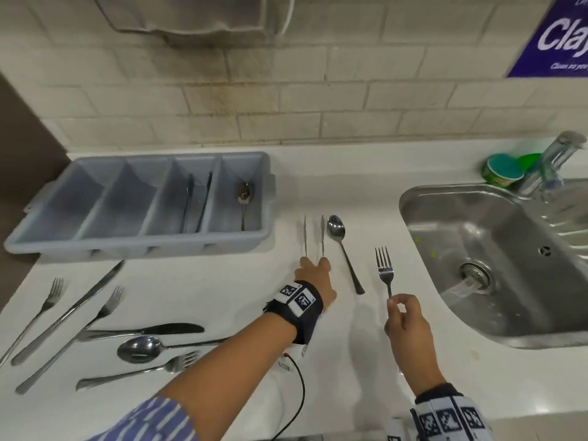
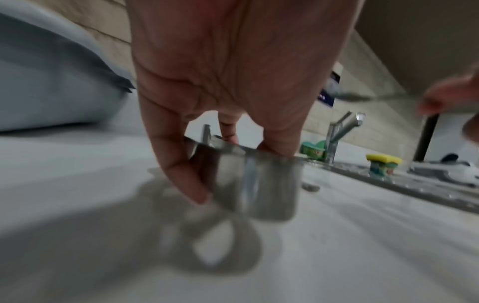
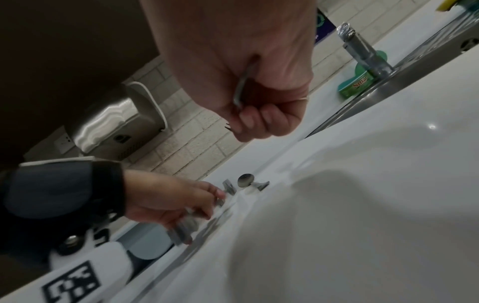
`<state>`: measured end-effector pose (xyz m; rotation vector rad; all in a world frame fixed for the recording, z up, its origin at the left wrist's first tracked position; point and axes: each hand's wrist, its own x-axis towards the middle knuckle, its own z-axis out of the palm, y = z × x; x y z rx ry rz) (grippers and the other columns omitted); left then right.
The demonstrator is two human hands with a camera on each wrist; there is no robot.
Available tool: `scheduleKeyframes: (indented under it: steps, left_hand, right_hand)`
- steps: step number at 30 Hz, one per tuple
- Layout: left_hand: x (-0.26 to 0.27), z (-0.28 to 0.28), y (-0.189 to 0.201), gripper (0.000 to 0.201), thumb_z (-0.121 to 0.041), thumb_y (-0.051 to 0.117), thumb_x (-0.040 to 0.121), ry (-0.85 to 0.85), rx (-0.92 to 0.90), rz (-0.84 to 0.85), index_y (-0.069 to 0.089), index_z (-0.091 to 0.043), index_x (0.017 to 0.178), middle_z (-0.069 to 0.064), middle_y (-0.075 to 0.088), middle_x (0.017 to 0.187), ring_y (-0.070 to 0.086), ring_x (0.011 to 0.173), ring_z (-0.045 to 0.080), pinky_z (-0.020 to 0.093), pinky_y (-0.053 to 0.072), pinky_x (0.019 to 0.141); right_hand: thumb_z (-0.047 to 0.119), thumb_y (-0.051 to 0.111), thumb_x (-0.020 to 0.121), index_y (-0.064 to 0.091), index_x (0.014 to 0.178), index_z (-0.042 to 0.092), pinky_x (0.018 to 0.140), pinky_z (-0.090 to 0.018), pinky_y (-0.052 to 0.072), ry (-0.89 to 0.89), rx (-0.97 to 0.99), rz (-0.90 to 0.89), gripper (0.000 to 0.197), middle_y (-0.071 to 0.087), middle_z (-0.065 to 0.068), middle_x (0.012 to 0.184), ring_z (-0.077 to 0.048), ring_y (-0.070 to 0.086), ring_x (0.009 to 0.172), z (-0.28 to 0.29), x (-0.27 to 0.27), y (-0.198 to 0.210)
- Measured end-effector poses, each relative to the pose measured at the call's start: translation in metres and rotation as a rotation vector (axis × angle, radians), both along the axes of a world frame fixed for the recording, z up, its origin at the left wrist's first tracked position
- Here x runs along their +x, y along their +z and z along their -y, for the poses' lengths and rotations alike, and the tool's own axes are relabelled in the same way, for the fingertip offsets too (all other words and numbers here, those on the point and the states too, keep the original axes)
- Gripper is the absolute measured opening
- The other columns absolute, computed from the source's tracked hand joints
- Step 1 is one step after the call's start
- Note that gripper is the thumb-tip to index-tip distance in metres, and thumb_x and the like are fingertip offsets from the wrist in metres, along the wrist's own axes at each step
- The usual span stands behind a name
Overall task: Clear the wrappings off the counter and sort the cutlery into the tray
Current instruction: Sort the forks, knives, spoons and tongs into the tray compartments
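Note:
My left hand (image 1: 313,270) grips the bent end of steel tongs (image 1: 322,233), whose two arms point away from me just right of the grey four-compartment tray (image 1: 143,249). In the left wrist view the tongs (image 2: 259,184) sit between thumb and fingers, just above the counter. My right hand (image 1: 397,305) pinches the handle tip of a fork (image 1: 384,268), tines pointing away; the fork (image 3: 242,90) runs through the curled fingers. A spoon (image 1: 342,243) lies between the two hands. In the tray, one compartment holds dark tongs (image 1: 197,202) and the rightmost a spoon (image 1: 245,198).
Several loose forks, knives and a spoon (image 1: 140,348) lie on the white counter at the left front. A steel sink (image 1: 410,224) with a tap (image 1: 553,160) and a green tub (image 1: 502,173) sits at the right. A tiled wall runs behind.

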<state>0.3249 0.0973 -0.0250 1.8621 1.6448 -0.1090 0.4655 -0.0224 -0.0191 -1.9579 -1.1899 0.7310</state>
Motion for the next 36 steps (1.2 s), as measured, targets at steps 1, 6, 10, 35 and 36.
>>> scheduleKeyframes:
  steps: [1,6,10,35,36]
  left_hand:
    - [-0.009,0.003,0.005,0.051,-0.025,0.059,0.083,-0.002,-0.015,0.039,0.036,-0.021,0.129,0.016,0.031,0.132,0.054,0.102,0.033,0.038,0.053,0.083]
    - [-0.080,0.028,0.059,0.036,-0.012,0.041,0.093,0.149,-0.336,0.710,0.042,-0.021,0.128,0.006,0.043,0.101,0.053,0.072,0.022,0.017,0.055,0.046]
    - [-0.150,0.035,0.108,0.037,-0.010,0.053,0.078,0.285,-0.404,1.071,0.058,-0.024,0.112,0.008,0.052,0.116,0.060,0.083,0.018,0.029,0.063,0.071]
    - [-0.330,-0.068,0.059,0.030,0.001,0.053,0.084,0.403,0.455,0.558,0.066,-0.010,0.110,0.016,0.063,0.115,0.061,0.102,0.026,0.019,0.045,0.089]
    - [-0.344,-0.049,0.062,0.029,0.003,0.052,0.085,0.424,0.457,0.616,0.067,-0.011,0.105,0.015,0.066,0.109,0.062,0.095,0.024,0.011,0.044,0.081]
  right_hand:
    - [0.022,0.041,0.097,0.046,0.097,0.017,0.050,-0.030,0.037,0.019,-0.004,-0.006,0.008,0.053,-0.011,0.053,-0.026,0.048,0.050,-0.001,0.000,-0.001]
    - [0.022,0.042,0.097,0.048,0.095,0.017,0.050,-0.030,0.036,0.142,-0.016,-0.032,0.008,0.053,-0.016,0.055,-0.025,0.046,0.050,-0.009,-0.008,-0.007]
    - [0.020,0.044,0.095,0.048,0.085,0.026,0.049,-0.029,0.036,0.209,-0.036,-0.050,0.013,0.061,-0.031,0.065,-0.025,0.047,0.050,-0.017,-0.025,-0.008]
    - [0.009,0.052,0.088,0.060,0.100,0.016,0.051,-0.018,0.044,0.387,0.175,-0.115,0.016,0.058,-0.003,0.061,-0.007,0.053,0.050,-0.182,-0.304,0.086]
    - [0.009,0.052,0.087,0.061,0.104,0.011,0.055,-0.023,0.047,0.416,0.166,-0.092,0.019,0.062,-0.007,0.066,-0.015,0.057,0.055,-0.203,-0.326,0.088]
